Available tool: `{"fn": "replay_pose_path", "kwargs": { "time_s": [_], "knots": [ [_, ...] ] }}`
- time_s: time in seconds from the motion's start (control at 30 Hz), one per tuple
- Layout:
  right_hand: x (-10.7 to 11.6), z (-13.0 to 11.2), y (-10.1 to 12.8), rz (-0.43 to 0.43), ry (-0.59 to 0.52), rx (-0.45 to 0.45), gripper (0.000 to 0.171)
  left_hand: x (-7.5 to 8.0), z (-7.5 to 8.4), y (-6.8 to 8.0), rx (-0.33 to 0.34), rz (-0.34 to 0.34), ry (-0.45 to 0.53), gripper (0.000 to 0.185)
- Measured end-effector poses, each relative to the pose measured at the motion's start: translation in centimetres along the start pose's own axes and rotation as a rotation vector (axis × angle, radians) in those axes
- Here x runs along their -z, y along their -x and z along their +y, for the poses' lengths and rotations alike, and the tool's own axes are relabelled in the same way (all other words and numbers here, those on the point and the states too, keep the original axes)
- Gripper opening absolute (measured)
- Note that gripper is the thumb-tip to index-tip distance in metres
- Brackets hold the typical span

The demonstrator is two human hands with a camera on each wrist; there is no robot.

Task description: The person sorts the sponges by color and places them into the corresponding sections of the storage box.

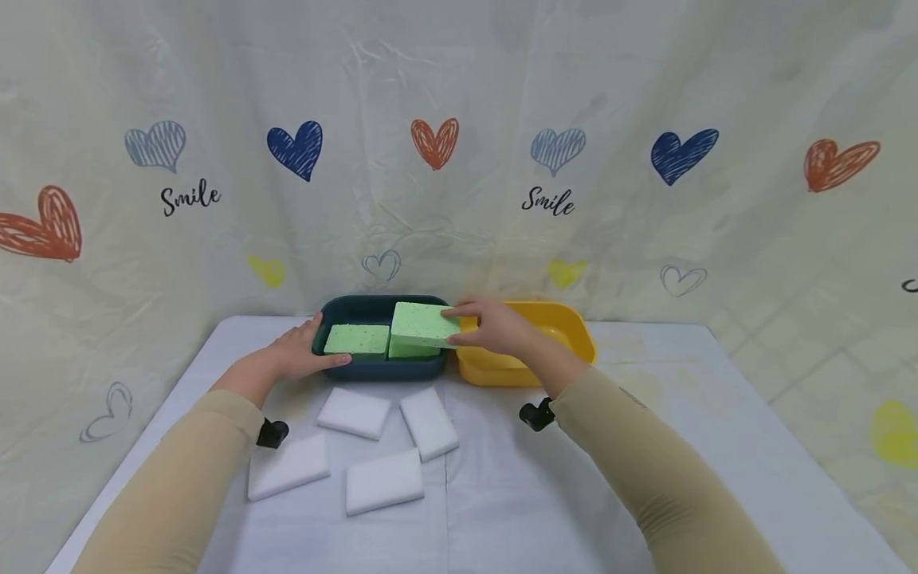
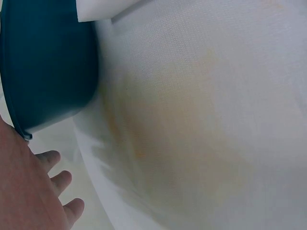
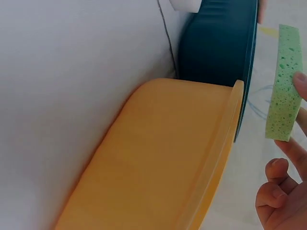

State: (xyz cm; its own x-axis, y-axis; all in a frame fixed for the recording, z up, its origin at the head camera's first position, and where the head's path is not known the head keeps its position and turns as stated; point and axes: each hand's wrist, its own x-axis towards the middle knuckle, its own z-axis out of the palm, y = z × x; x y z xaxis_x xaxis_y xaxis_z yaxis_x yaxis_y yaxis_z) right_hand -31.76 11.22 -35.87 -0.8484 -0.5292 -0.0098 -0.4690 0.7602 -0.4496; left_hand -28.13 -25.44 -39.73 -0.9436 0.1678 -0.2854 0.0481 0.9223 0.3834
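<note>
My right hand (image 1: 496, 323) pinches one end of a pale green speckled sponge (image 1: 423, 320). In the right wrist view the sponge (image 3: 286, 86) is seen edge-on between thumb and fingers, above the rim level of the containers. In the head view it overlaps the right part of a dark teal container (image 1: 380, 371). Two more green sponges lie inside, one on the left (image 1: 356, 339) and one partly hidden under the held sponge (image 1: 410, 351). My left hand (image 1: 297, 351) rests at the teal container's left end, thumb on the front rim, its fingers extended along the side.
A yellow container (image 1: 502, 375) stands against the teal one's right side. Several white sponge blocks (image 1: 383, 481) lie on the white-covered table (image 1: 516, 494) in front. A pale curtain (image 1: 473, 64) printed with hearts hangs behind the table's back edge.
</note>
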Motion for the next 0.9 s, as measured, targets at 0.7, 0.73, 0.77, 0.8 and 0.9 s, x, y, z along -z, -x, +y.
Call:
{"fn": "replay_pose_path", "kwargs": {
  "time_s": [0.7, 0.73, 0.77, 0.8, 0.9],
  "knots": [
    [-3.2, -4.7, -5.8, -0.115, 0.148, -0.040, 0.057, -0.1, -0.4, -0.7, 0.012, 0.001, -0.014, 0.126],
    [-3.4, -4.9, -6.0, -0.121, 0.159, -0.050, 0.057, -0.1, -0.4, -0.7, 0.014, 0.001, -0.013, 0.126],
    [-3.6, -5.0, -6.2, -0.128, 0.164, -0.059, 0.057, -0.1, -0.4, -0.6, 0.015, 0.002, -0.013, 0.126],
    [-3.8, -5.1, -6.3, -0.134, 0.173, -0.067, 0.057, 0.0, -0.4, -0.6, 0.017, 0.001, -0.013, 0.126],
    [-4.3, -5.4, -6.8, -0.146, 0.195, -0.082, 0.057, 0.0, -0.4, -0.7, 0.020, 0.000, -0.018, 0.126]
  ]
}}
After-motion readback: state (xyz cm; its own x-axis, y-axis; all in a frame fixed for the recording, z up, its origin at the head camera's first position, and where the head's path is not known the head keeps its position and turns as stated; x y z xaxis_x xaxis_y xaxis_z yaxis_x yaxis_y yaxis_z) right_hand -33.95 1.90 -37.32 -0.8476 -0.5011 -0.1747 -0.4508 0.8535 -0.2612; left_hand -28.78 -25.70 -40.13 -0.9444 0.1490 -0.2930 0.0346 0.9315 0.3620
